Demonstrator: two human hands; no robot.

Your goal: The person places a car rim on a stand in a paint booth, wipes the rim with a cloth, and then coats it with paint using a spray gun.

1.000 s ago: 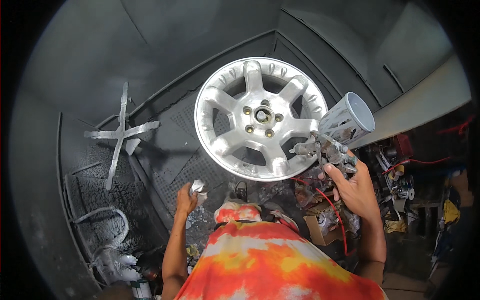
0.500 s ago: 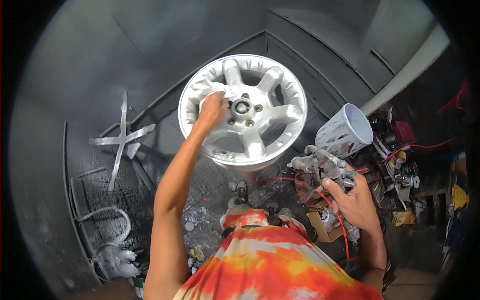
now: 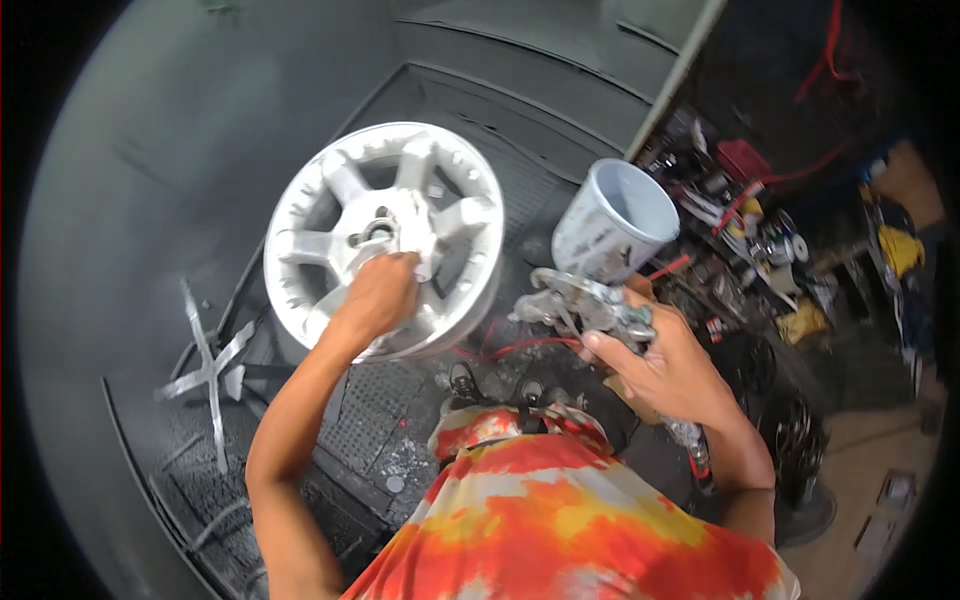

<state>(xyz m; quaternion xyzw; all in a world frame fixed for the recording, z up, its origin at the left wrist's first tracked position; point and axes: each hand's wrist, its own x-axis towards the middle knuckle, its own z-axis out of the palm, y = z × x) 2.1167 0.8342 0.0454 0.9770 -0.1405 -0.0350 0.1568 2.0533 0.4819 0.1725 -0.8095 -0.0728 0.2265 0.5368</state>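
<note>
My left hand (image 3: pixel 377 295), fingers closed round a crumpled white rag (image 3: pixel 422 265), is on the lower middle of a silver six-spoke wheel (image 3: pixel 465 220), near its centre hole. The fingertips are partly hidden. My right hand (image 3: pixel 660 370) grips a paint-smeared metal spray gun (image 3: pixel 575 305) to the right of the wheel, with a large whitish, smudged cup (image 3: pixel 605 240) above the gun's body. A red hose (image 3: pixel 510 350) runs below the gun.
Dark booth walls surround the wheel. A taped cross stand (image 3: pixel 205 370) is at the left. Shelves of cluttered tools and cans (image 3: pixel 770 240) line the right side, with more red hose above. My shoes (image 3: pixel 462 380) show on a speckled floor.
My left hand has come up onto the wheel with the rag, then moved toward the lower centre. The view has swung right, so the wheel sits further left in the picture.
</note>
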